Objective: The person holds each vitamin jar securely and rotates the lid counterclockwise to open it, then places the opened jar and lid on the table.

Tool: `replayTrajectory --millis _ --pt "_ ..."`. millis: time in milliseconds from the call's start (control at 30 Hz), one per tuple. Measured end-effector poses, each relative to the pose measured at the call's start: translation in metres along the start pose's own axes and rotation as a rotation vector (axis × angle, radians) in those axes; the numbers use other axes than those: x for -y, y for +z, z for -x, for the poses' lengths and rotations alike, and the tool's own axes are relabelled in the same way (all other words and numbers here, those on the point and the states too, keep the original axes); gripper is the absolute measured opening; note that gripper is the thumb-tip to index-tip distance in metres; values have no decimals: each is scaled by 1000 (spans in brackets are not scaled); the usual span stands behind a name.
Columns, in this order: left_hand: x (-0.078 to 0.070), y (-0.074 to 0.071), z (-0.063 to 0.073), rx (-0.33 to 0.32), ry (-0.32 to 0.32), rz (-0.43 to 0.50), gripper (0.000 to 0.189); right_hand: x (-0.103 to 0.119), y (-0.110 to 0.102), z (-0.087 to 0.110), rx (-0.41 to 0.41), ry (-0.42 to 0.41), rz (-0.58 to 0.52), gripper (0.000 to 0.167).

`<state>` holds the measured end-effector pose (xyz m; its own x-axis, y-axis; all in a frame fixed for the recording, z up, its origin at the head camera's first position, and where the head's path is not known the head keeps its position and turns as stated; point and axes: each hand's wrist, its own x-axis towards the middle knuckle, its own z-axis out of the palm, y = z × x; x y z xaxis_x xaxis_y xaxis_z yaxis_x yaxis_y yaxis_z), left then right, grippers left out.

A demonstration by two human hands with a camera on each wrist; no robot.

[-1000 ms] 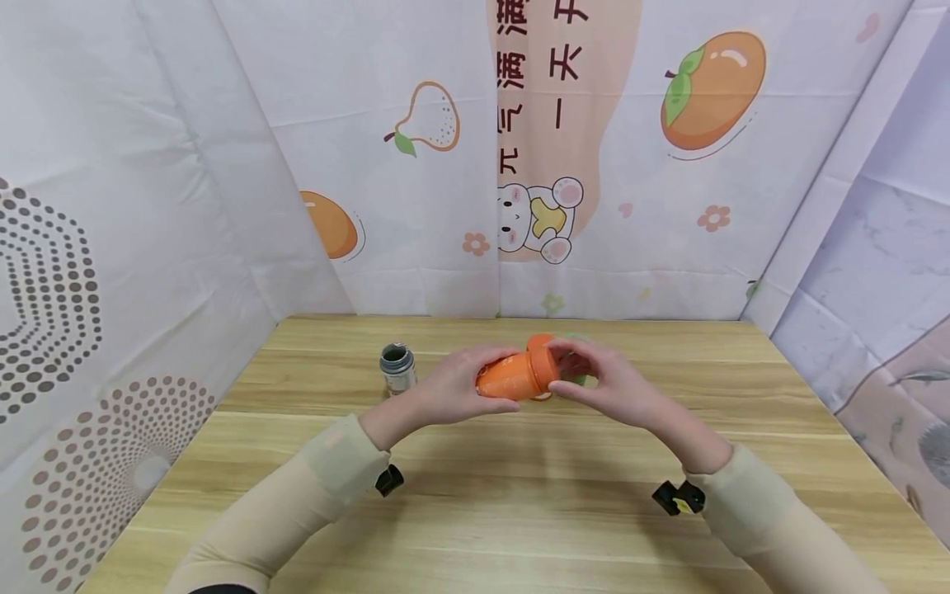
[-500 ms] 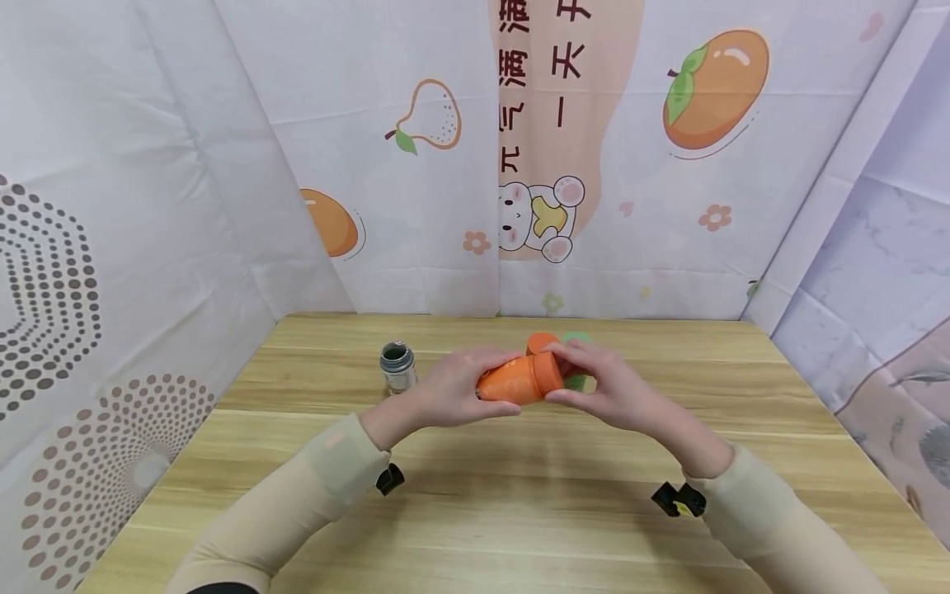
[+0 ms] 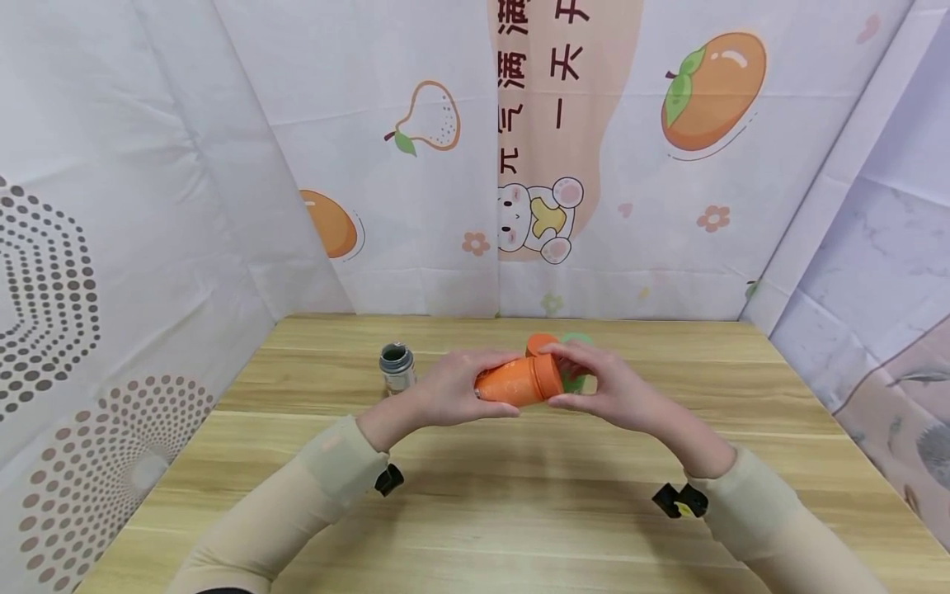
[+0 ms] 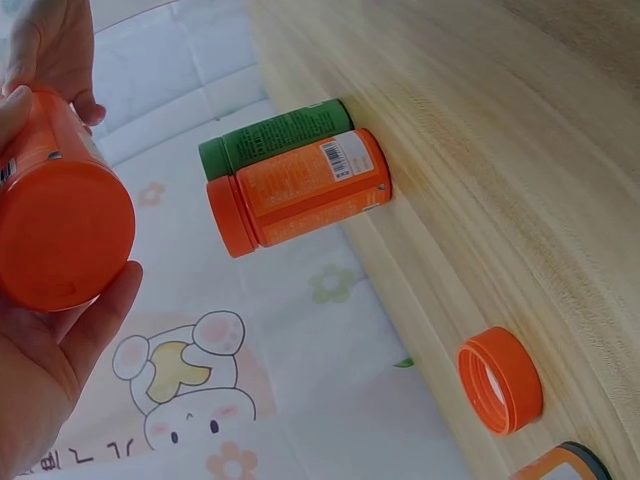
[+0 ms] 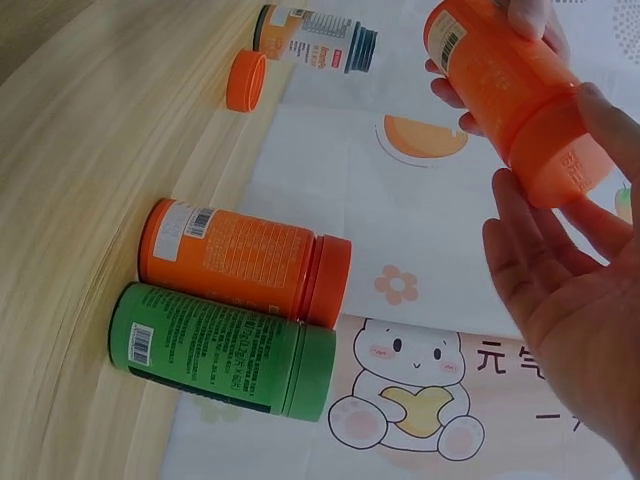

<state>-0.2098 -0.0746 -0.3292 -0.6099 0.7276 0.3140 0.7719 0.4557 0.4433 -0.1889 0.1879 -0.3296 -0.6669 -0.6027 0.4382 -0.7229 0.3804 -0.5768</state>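
Above the table, my left hand (image 3: 456,388) grips an orange plastic bottle (image 3: 512,382) round its body, the bottle lying nearly level. Its ribless-looking orange cap (image 3: 547,376) points toward my right hand (image 3: 612,388), whose thumb and fingertips hold the cap's rim from opposite sides. In the right wrist view the cap (image 5: 562,160) sits on the bottle, raised lettering on its top. The left wrist view shows the bottle's round base (image 4: 65,235), with my left thumb and fingers around it.
Behind the hands a capped orange bottle (image 5: 235,260) and a capped green bottle (image 5: 215,350) stand side by side. Further left is an uncapped bottle with a grey threaded neck (image 3: 397,363). A loose orange cap (image 4: 500,380) lies near it. Printed cloth (image 3: 416,206) hangs behind the table.
My right hand's grip on the cap has shifted a little, and the cap end has moved slightly right and down. More of the green bottle shows behind. The left hand keeps its grip.
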Motion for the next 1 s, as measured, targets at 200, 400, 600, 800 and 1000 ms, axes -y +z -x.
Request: replayTrajectory --millis 200,400,600,800,1000 --pt "2 1 1 4 -34 3 69 0 0 2 56 149 -40 55" --pt "3 1 1 -5 -59 2 70 2 -1 -2 43 266 -50 45" --pt "2 1 0 -12 -59 8 72 4 -2 -4 24 348 -55 42" --pt "2 1 -1 -8 -63 14 73 4 -1 -5 2 342 -52 36" --pt "2 0 -1 -2 -79 23 72 4 -1 -4 -27 292 -70 35"
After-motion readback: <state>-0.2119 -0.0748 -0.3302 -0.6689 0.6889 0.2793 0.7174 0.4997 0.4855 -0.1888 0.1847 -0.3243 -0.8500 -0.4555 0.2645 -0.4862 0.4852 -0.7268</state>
